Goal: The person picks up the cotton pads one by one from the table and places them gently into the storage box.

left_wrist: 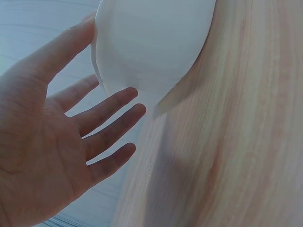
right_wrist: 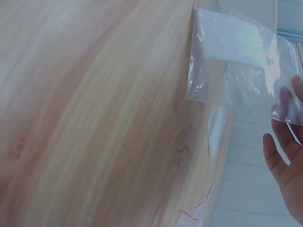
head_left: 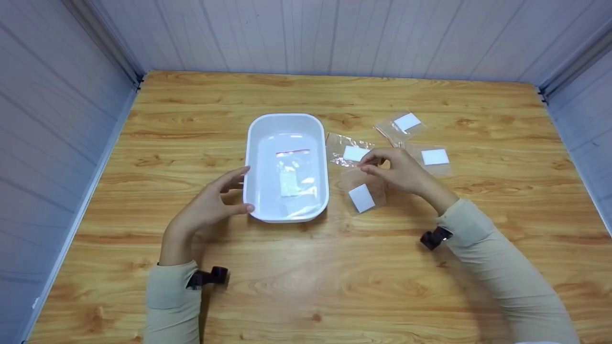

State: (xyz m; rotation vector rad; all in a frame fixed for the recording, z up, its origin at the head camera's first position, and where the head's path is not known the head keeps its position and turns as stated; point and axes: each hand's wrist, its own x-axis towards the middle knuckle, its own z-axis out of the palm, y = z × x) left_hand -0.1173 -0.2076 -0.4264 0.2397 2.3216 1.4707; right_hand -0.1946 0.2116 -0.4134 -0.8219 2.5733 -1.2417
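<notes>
A white plastic tub (head_left: 287, 217) stands on the table, and a clear zip bag (head_left: 289, 179) with a red seal line lies in it. At the tub's left rim is my left hand (head_left: 203, 205), its thumb and fingertips touching the side. The left wrist view shows its fingers (left_wrist: 111, 125) spread and mostly straight. To the right of the tub, my right hand (head_left: 394, 169) pinches a clear zip bag (head_left: 362, 198) by its upper edge. A flat white piece (right_wrist: 232, 38) shows inside, and the bag hangs above the tabletop.
Beyond the right hand, another zip bag (head_left: 356, 153) with a white piece lies beside the tub. Two more bags, one farther back (head_left: 407, 122) and one at the right (head_left: 435, 156), lie on the wooden table (head_left: 306, 282). Pale panel walls (head_left: 311, 38) enclose the table's back and sides.
</notes>
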